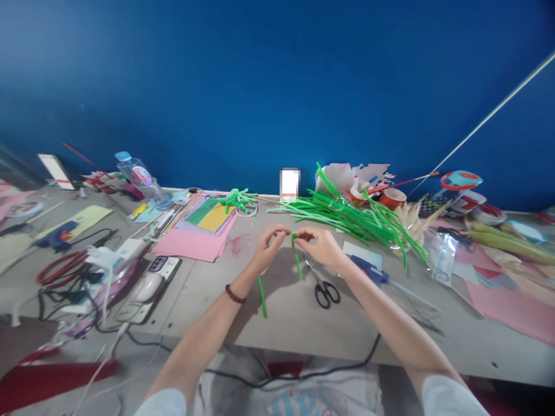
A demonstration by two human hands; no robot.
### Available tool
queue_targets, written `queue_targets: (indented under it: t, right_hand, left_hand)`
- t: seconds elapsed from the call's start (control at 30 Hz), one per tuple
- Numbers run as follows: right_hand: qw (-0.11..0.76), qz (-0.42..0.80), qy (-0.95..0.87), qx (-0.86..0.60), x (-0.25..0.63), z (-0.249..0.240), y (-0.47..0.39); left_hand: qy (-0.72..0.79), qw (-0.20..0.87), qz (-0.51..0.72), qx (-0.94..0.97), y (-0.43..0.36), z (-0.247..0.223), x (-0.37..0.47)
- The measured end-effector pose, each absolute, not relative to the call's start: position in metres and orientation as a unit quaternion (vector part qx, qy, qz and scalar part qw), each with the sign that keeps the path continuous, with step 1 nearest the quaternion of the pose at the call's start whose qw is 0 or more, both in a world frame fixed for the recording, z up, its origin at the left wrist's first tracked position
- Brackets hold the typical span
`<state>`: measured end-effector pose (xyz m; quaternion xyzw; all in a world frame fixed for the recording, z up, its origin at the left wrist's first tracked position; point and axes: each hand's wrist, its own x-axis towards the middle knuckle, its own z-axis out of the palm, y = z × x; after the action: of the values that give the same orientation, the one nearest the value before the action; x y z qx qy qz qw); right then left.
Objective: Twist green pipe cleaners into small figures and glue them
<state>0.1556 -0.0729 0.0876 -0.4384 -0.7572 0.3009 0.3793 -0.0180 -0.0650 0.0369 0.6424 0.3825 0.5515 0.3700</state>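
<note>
My right hand pinches a short green pipe cleaner near its bent top, and the tail hangs toward me. Facing it, my left hand has thumb and forefinger closed at the same bent end; the exact contact there is too small to see. A second green length of pipe cleaner shows below my left wrist, its upper part hidden by the hand. Scissors with black handles lie on the grey table just below my right hand, their blades partly covered by it.
A heap of green pipe cleaners lies behind my right hand. To its right front is a blue glue gun. Pink paper sheets, a phone with a white mouse on it and a plastic bottle stand left. A blue wall rises behind.
</note>
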Motion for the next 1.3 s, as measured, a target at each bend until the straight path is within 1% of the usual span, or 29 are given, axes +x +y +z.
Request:
queue_targets:
  t: [0.07,0.2,0.37,0.47,0.57,0.73,0.8,0.9,1.0,1.07,1.2,1.3]
  right_hand:
    - [0.369,0.339,-0.750,-0.431,0.154,0.085,-0.073]
    - [0.387,0.396,-0.721,-0.418,0.154,0.083,-0.072]
    - [0.398,0.385,-0.707,-0.440,0.157,0.084,-0.070]
    - [0.405,0.425,-0.670,-0.454,0.158,0.090,-0.073]
    - [0.407,0.473,-0.629,-0.463,0.159,0.099,-0.078]
    - [0.444,0.493,-0.586,-0.465,0.162,0.105,-0.078]
    - [0.456,0.508,-0.573,-0.453,0.163,0.103,-0.075]
    - [0.473,0.510,-0.562,-0.447,0.164,0.099,-0.071]
    - [0.493,0.465,-0.573,-0.460,0.163,0.098,-0.069]
    - [0.500,0.434,-0.587,-0.466,0.163,0.098,-0.069]
    - [0.482,0.383,-0.624,-0.481,0.165,0.099,-0.069]
    - [0.449,0.390,-0.652,-0.471,0.169,0.101,-0.067]
  left_hand:
    - [0.361,0.389,0.563,0.634,-0.069,0.039,-0.014]
    - [0.365,0.417,0.584,0.594,-0.070,0.036,-0.008]
    - [0.365,0.416,0.583,0.594,-0.070,0.036,-0.008]
    - [0.367,0.380,0.578,0.622,-0.074,0.043,-0.006]
    - [0.374,0.322,0.564,0.662,-0.080,0.059,-0.005]
    - [0.368,0.231,0.476,0.764,-0.083,0.091,-0.005]
    - [0.353,0.218,0.465,0.782,-0.080,0.101,-0.006]
    - [0.345,0.247,0.442,0.790,-0.073,0.114,-0.007]
    - [0.344,0.303,0.398,0.795,-0.067,0.122,-0.007]
    - [0.351,0.321,0.397,0.785,-0.064,0.125,-0.006]
    - [0.350,0.380,0.405,0.754,-0.058,0.124,-0.005]
    - [0.327,0.448,0.377,0.742,-0.054,0.122,-0.005]
